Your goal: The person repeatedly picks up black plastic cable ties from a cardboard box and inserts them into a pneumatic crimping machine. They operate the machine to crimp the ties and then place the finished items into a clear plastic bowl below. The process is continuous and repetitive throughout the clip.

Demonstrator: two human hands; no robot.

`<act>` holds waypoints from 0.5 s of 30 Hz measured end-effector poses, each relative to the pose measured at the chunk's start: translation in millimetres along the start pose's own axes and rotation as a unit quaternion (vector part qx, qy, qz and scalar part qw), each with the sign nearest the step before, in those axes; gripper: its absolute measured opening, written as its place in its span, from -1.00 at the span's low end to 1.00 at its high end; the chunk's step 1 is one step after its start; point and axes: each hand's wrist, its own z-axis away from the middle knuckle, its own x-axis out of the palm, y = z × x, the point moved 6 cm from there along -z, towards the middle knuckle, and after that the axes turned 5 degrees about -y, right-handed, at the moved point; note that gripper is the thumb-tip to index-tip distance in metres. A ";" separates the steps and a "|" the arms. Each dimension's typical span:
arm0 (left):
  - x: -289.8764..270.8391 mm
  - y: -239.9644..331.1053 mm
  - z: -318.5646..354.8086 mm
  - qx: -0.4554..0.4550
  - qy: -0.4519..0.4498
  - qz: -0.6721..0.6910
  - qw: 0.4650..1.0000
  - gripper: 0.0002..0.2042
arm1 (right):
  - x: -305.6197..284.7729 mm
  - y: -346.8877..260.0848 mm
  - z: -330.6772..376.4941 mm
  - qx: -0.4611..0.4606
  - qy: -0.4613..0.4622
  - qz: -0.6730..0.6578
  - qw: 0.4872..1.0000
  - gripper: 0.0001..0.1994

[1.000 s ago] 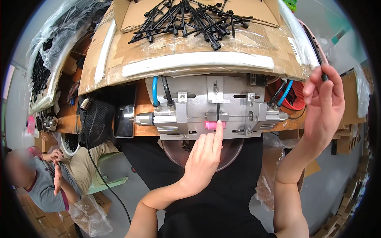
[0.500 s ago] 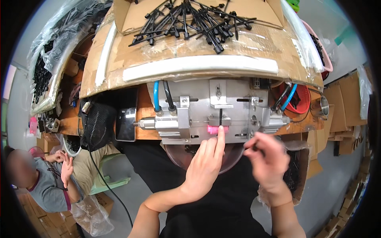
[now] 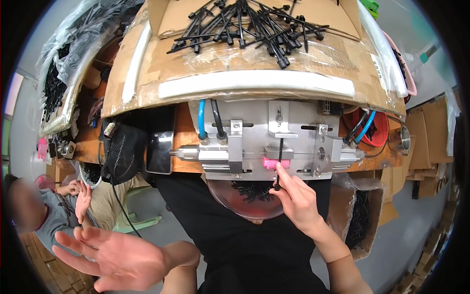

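Note:
My right hand (image 3: pixel 299 198) pinches the near end of a thin black plastic rod (image 3: pixel 280 153), its index fingertip close to a pink piece (image 3: pixel 271 163) on the metal fixture (image 3: pixel 252 110). The rod's far part lies over the small metal block (image 3: pixel 279 151) in the middle of the fixture, between two cylinder units. My left hand (image 3: pixel 120 259) is raised at the lower left, palm showing and fingers spread, with nothing in it. Below the fixture's front edge sits a clear bowl (image 3: pixel 225 198) containing several black pieces.
Several black rods (image 3: pixel 274 44) lie on a cardboard box (image 3: pixel 210 59) above the fixture. Blue and black hoses (image 3: pixel 201 117) run to the left cylinder unit (image 3: pixel 215 159). A red basket (image 3: pixel 379 130) stands at right, a carton (image 3: pixel 357 215) below it. A seated person (image 3: pixel 58 210) is at left.
My left hand has left the fixture and swung to the lower left, opening. My right hand has moved left from the fixture's right side and grips the rod's near end. The view has shifted slightly.

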 end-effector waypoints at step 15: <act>107.2 -112.3 38.6 -0.284 -0.416 0.021 0.864 -0.79 | -65.1 -7.3 -32.8 0.141 -0.110 -0.413 0.893 -0.96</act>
